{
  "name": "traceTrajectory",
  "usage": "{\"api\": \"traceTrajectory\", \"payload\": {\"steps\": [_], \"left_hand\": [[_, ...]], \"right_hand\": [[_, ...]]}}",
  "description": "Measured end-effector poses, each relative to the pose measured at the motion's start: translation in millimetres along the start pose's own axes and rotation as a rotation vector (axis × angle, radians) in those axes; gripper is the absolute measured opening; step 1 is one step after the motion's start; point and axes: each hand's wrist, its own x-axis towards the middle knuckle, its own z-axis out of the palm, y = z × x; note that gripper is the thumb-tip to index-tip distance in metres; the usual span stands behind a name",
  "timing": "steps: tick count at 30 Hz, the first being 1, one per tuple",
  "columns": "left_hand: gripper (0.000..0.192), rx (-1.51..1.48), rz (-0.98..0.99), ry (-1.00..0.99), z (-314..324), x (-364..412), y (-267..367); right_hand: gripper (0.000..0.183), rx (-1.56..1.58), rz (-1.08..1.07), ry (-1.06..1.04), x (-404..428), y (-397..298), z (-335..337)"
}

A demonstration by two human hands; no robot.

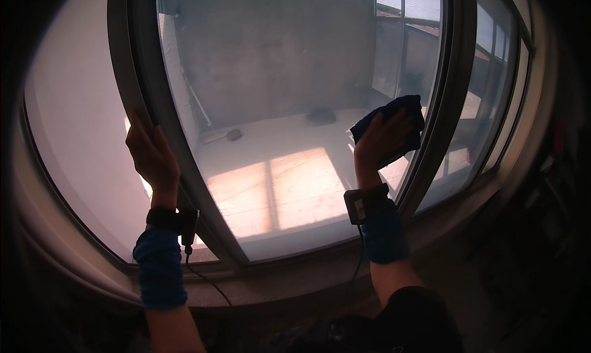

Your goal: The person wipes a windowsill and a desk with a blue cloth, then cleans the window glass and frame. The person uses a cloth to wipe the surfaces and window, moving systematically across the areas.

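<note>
A dark folded cloth (pixel 401 122) lies flat against the window pane (pixel 277 76), near its right edge. My right hand (pixel 383 133) presses on the cloth with the fingers spread over it. At the left, my left hand (pixel 152 157) grips the upright stile of the window sash frame (pixel 152 90); its fingertips are hard to make out in the shade. Each wrist bears a strapped-on device with a cable, above a blue sleeve band.
A second glazed panel (pixel 466 122) stands to the right, beyond the dark frame upright. Along the bottom runs the window sill (pixel 286 283). Through the glass I see a sunlit floor (pixel 295 182) with a long-handled tool (pixel 233 135). Cables hang from both wrists.
</note>
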Motion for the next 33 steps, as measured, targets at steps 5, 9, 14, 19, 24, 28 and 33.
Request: {"api": "traceTrajectory", "payload": {"steps": [5,9,14,19,24,28,33], "left_hand": [[0.053,0.02,-0.016,-0.017,-0.7,-1.0,3.9],[0.052,0.023,-0.075,0.001,-0.9,-1.1,8.1],[0.052,0.012,-0.042,0.045,-0.9,-0.7,9.5],[0.054,0.031,-0.026,0.042,-0.8,-2.8,7.9],[0.057,0.063,0.03,0.052,-3.2,-5.3,3.8],[0.059,0.011,-0.002,0.026,-3.7,-5.1,4.5],[0.057,0.022,0.052,0.043,-5.4,-1.7,5.5]], "right_hand": [[0.069,0.091,-0.495,0.206,162.6,-81.7,3.6],[0.062,0.036,-0.511,0.339,257.2,-148.1,-1.1],[0.05,-0.144,-0.736,0.454,268.7,-243.9,-17.9],[0.062,0.427,-0.904,0.355,140.0,-359.8,-18.6],[0.059,0.624,-1.102,0.238,102.7,-387.2,-36.5],[0.057,0.55,-1.225,0.245,157.8,-370.6,-30.6],[0.051,0.279,-0.971,0.367,290.4,-297.9,-18.5]]}}
